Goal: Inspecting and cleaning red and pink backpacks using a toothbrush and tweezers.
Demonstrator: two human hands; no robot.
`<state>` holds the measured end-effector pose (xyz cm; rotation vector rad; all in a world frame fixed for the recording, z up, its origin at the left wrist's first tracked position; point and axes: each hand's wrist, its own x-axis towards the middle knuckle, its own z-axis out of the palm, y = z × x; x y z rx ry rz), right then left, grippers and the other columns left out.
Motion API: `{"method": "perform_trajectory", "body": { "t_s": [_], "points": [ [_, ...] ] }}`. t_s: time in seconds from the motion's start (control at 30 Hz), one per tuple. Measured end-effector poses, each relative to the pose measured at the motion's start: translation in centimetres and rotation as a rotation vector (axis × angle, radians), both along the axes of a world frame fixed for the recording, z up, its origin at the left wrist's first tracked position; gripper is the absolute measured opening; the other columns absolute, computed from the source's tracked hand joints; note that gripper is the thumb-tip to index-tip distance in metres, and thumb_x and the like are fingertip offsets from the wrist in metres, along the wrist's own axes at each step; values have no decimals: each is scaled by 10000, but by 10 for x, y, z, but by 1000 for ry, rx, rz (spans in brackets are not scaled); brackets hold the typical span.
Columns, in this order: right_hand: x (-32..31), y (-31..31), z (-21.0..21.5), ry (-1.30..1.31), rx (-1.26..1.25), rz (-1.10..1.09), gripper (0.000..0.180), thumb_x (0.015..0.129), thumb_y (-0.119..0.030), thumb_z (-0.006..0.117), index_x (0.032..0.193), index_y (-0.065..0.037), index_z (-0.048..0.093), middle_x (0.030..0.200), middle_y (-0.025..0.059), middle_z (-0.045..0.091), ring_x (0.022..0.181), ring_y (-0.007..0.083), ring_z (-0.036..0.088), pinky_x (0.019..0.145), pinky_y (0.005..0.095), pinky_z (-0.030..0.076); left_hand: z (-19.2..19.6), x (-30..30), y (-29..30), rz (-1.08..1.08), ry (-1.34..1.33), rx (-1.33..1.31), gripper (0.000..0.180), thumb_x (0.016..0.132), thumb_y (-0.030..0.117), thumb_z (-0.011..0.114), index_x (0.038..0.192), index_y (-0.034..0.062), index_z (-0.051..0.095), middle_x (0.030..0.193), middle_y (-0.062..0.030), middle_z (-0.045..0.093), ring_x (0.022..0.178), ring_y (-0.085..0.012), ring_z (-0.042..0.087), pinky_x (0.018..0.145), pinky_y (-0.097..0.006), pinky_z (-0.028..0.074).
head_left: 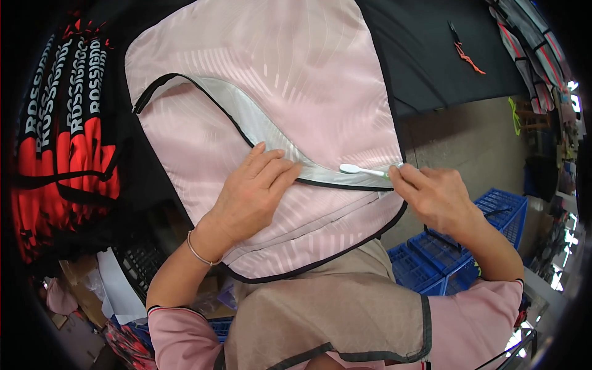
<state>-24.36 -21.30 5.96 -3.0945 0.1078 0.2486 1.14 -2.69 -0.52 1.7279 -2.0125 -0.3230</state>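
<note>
A pink patterned fabric piece (333,92) with black edging lies in front of me, partly on the black table. A curved opening bound in black crosses it and bares a silvery-white lining (237,108). My left hand (250,191) is closed over the bound edge of this opening, its fingertips at the lining; the thumb is hidden. In my right hand (431,191), at the right end of the opening, is a toothbrush (361,171) with a white head and a bit of green on the handle. Its head points left and lies against the lining.
Red and black fabric bags (74,135) are stacked at the left. Thread snips (456,40) with an orange cord lie on the black table cover (431,74). Grey striped fabric pieces (530,49) sit at the far right. Blue plastic crates (425,262) stand below, beside my right arm.
</note>
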Motion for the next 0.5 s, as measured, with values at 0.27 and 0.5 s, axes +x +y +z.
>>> {"method": "perform_trajectory", "body": {
  "t_s": [0.27, 0.5],
  "points": [
    [7, -9, -19, -86, 83, 13, 405, 720, -92, 628, 1120, -33, 611, 866, 31, 550, 652, 173, 603, 543, 318, 495, -2, -12, -1, -145, -5, 57, 419, 775, 41, 552, 1184, 28, 638, 1103, -84, 621, 1051, -245, 583, 1049, -430, 437],
    [-30, -30, -22, -43, -13, -82, 357, 720, -91, 636, 1076, -87, 652, 928, 7, 611, 691, 176, 614, 583, 317, 501, -1, -13, -2, -153, -3, 79, 421, 742, 9, 572, 1152, 33, 662, 1086, -68, 631, 1045, -241, 584, 1051, -440, 434]
  ]
}}
